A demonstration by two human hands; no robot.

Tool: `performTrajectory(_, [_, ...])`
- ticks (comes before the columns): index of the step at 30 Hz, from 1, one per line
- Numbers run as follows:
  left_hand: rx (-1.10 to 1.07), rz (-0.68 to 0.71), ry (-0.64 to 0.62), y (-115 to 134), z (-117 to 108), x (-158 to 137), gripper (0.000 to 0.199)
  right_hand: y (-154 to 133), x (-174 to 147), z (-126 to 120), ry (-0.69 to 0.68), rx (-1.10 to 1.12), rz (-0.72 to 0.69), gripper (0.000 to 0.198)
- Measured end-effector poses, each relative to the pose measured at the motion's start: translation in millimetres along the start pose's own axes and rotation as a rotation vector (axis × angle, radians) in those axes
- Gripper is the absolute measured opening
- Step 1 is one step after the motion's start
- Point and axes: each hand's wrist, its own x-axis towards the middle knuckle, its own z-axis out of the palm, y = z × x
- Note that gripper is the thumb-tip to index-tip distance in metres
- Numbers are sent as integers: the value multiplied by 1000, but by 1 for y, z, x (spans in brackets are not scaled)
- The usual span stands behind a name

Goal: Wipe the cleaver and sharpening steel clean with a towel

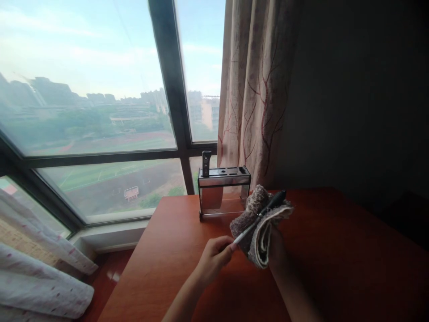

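Observation:
My left hand (217,256) is closed, pinching the pale tip end of a slim black-handled knife (250,229). The knife slants up to the right across a folded grey-brown towel (246,223), its dark handle (276,199) lying at the towel's far side. Around the towel's right side, in shadow, my right hand (276,248) holds it from below; most of its fingers are hidden. Both hands are above the table. Just behind the towel stands a clear-sided knife block (224,181) with a dark top, one black knife handle (206,163) sticking up at its left end.
The reddish-brown wooden table (167,250) has its left edge near a window sill (114,228). A patterned curtain (251,89) hangs behind the knife block, and a white curtain (43,281) is at lower left. The right side is very dark.

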Motion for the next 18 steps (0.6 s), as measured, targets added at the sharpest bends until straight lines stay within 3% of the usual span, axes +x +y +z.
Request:
performTrajectory(6, [92, -10, -67, 2, -12, -3, 38, -5, -6, 1, -102, -21, 229, 36])
performTrajectory(9, [68, -58, -91, 0, -15, -2, 40, -7, -8, 4, -101, -76, 237, 42])
performTrajectory(12, [14, -87, -94, -3, -11, 0, 45, -7, -9, 10, -29, -106, 147, 41])
performTrajectory(18, [85, -51, 59, -7, 1, 4, 46, -4, -5, 28, 176, -256, -280, 44])
